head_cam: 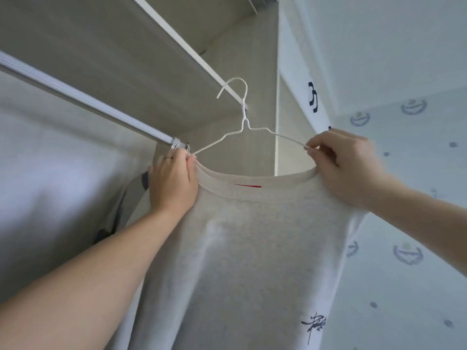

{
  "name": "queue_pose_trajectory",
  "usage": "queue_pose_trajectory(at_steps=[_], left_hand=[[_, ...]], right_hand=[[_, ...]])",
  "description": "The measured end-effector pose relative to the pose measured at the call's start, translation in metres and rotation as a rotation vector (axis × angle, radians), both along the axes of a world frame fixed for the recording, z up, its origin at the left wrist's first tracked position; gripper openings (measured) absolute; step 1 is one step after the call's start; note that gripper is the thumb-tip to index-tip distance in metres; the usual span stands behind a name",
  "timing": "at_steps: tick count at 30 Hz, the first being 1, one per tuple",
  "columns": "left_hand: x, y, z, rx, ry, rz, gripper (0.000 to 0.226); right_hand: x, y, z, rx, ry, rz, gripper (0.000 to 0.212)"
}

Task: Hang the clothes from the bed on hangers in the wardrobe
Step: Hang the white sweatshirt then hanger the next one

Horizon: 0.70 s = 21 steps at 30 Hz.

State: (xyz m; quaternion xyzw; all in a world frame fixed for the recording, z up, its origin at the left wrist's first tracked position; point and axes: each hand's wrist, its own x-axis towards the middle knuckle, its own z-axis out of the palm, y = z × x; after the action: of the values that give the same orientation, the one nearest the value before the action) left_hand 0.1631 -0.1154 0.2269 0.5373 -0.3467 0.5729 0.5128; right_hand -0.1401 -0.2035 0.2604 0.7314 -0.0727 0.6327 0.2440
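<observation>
A light grey sweatshirt (pixel 242 261) with a red neck label and dark script near its hem hangs from a white wire hanger (pixel 243 123), held up in front of the open wardrobe. My left hand (pixel 173 184) grips the left shoulder of the sweatshirt and the hanger's left arm. My right hand (pixel 346 165) pinches the hanger's right arm and the collar's right side. The hanger's hook is free in the air, to the right of and slightly above the end of the wardrobe rail (pixel 83 103), not touching it.
Other hanger hooks (pixel 180 145) sit on the rail's right end, with a patterned garment (pixel 121 205) hanging below them behind my left hand. A shelf (pixel 156 59) runs above the rail. Patterned light fabric (pixel 409 198) fills the right side.
</observation>
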Motion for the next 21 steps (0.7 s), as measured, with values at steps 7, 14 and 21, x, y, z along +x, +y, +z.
queue_pose_trajectory(at_steps=[7,14,21], left_hand=[[-0.112,-0.019,0.006,-0.031,-0.097,-0.151,0.026],[-0.231,-0.086,-0.022,0.012,-0.079,-0.363,0.028],[-0.362,-0.161,-0.066,0.178,-0.07,-0.57,0.031]], right_hand=[[-0.126,0.017,-0.003,0.272,-0.024,-0.2,0.017],[-0.27,0.012,-0.051,0.642,-0.005,-0.407,0.038],[-0.403,0.021,-0.1,0.974,-0.032,-0.395,0.037]])
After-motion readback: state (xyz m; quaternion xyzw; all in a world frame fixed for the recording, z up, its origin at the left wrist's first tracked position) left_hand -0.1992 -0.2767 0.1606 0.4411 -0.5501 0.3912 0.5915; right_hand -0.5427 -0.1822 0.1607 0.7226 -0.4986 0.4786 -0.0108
